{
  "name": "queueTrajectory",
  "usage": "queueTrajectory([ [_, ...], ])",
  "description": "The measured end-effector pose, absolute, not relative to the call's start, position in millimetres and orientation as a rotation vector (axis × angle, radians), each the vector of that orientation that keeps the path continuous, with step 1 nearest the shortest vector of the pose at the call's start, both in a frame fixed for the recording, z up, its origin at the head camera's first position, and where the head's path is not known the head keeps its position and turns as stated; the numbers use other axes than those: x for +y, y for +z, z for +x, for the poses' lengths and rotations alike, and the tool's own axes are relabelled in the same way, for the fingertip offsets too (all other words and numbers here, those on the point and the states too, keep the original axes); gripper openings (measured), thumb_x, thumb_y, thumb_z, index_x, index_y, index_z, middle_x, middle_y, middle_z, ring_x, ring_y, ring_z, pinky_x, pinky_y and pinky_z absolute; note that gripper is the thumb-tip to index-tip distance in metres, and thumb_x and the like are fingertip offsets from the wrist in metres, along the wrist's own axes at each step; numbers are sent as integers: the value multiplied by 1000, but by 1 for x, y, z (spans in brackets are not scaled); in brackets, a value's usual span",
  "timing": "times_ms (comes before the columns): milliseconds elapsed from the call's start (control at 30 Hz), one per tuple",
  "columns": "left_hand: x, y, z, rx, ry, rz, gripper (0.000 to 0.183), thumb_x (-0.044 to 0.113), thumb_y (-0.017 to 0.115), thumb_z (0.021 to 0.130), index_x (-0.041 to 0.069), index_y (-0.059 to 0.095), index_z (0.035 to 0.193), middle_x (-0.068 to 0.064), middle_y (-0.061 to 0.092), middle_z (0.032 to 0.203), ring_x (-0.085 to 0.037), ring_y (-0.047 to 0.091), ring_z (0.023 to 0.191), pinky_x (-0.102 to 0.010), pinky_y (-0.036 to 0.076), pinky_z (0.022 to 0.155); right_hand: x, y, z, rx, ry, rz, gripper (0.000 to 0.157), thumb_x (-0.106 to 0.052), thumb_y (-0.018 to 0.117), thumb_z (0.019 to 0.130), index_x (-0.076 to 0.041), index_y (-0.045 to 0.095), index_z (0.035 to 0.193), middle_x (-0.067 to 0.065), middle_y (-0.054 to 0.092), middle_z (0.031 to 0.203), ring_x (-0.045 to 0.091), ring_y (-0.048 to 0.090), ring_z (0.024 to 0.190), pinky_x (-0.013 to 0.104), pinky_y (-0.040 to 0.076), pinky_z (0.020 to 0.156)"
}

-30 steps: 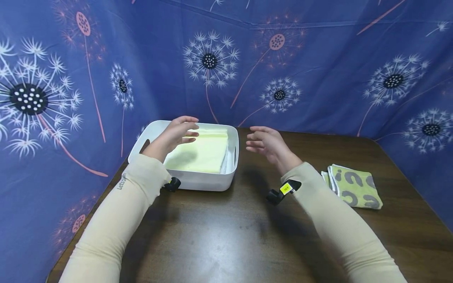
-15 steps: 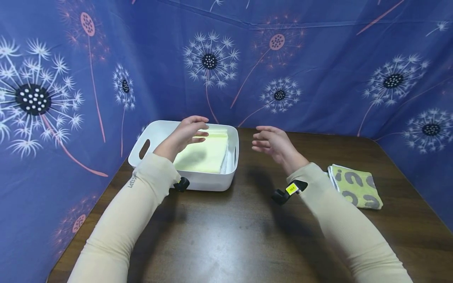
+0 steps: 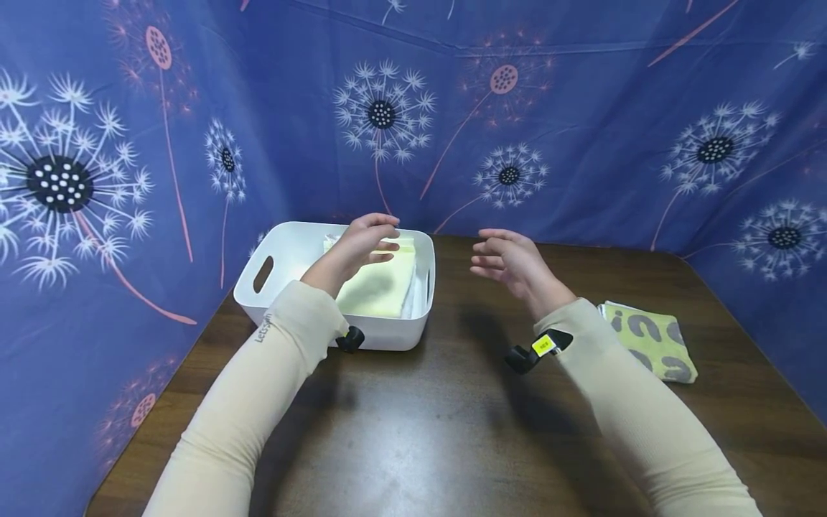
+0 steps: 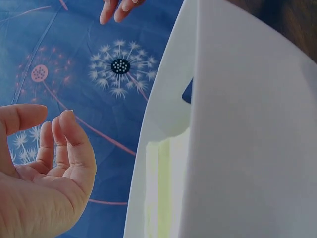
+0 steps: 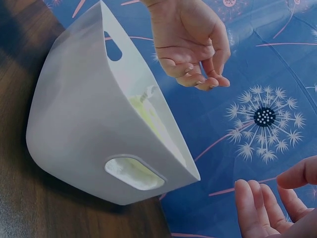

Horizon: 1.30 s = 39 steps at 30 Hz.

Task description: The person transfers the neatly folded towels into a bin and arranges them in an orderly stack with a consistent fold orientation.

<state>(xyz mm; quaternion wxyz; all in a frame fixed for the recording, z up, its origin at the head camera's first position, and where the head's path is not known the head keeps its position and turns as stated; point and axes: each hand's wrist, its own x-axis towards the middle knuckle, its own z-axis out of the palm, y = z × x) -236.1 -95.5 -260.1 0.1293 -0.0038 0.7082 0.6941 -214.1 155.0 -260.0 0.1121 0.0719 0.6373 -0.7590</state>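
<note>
My left hand (image 3: 360, 248) hovers over a white plastic bin (image 3: 381, 333), its fingers loosely bent and holding nothing. Inside the bin, toward its right side, lies a folded pale yellow cloth (image 3: 377, 291), partly covered by that hand in the head view. My right hand (image 3: 513, 262) is in the air to the right of the bin, fingers relaxed, touching nothing. Both hands also show in the right wrist view, where the bin's side (image 5: 94, 109) has an oval handle hole. A folded green and grey patterned towel (image 3: 652, 341) lies on the table beyond my right forearm.
The dark wooden table (image 3: 413, 431) carries the bin at back left. A blue curtain (image 3: 439, 108) with dandelion prints hangs close behind the table and along its sides. Small black wrist cameras sit under both sleeves.
Both hands have drifted to the right, the left one farther across the bin and the cloth. Bin, cloth and towel have stayed where they were.
</note>
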Motion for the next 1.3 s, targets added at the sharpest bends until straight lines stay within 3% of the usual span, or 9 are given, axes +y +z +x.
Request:
queueTrajectory([
  [467, -67, -255, -234, 2032, 2050, 19, 31, 8, 54, 91, 5, 52, 122, -8, 53, 115, -33, 55, 109, -30, 50, 78, 173, -256, -211, 1849, -2252, 201, 21, 0, 47, 92, -11, 53, 108, 4, 61, 90, 16, 61, 71, 33, 53, 76],
  [733, -51, -258, -232, 2003, 2056, 40, 31, 6, 56, 89, 7, 55, 120, -7, 56, 110, -22, 61, 90, -25, 51, 70, 180, -254, -210, 1849, -2258, 204, 24, 1, 48, 91, -10, 51, 112, 4, 61, 91, 17, 61, 73, 32, 53, 77],
  [967, -33, -258, -230, 1994, 2043, 59, 30, 6, 57, 89, 8, 55, 118, -6, 56, 102, -16, 60, 80, -33, 51, 81, 188, -252, -208, 1841, -2263, 202, 26, 1, 47, 91, -10, 49, 115, 4, 59, 93, 17, 61, 74, 32, 53, 77],
  [1167, -20, -259, -225, 1980, 2041, 92, 29, 6, 57, 89, 8, 55, 117, -6, 56, 101, -15, 58, 75, -29, 52, 76, 198, -252, -207, 1840, -2277, 216, 26, 1, 48, 91, -10, 49, 114, 3, 61, 90, 17, 62, 73, 32, 53, 75],
  [1300, -13, -262, -222, 1964, 2042, 91, 29, 5, 56, 89, 8, 54, 118, -6, 56, 101, -14, 58, 74, -27, 52, 74, 202, -253, -207, 1871, -2263, 232, 27, 0, 48, 92, -11, 49, 116, 5, 58, 98, 17, 62, 74, 32, 53, 77],
])
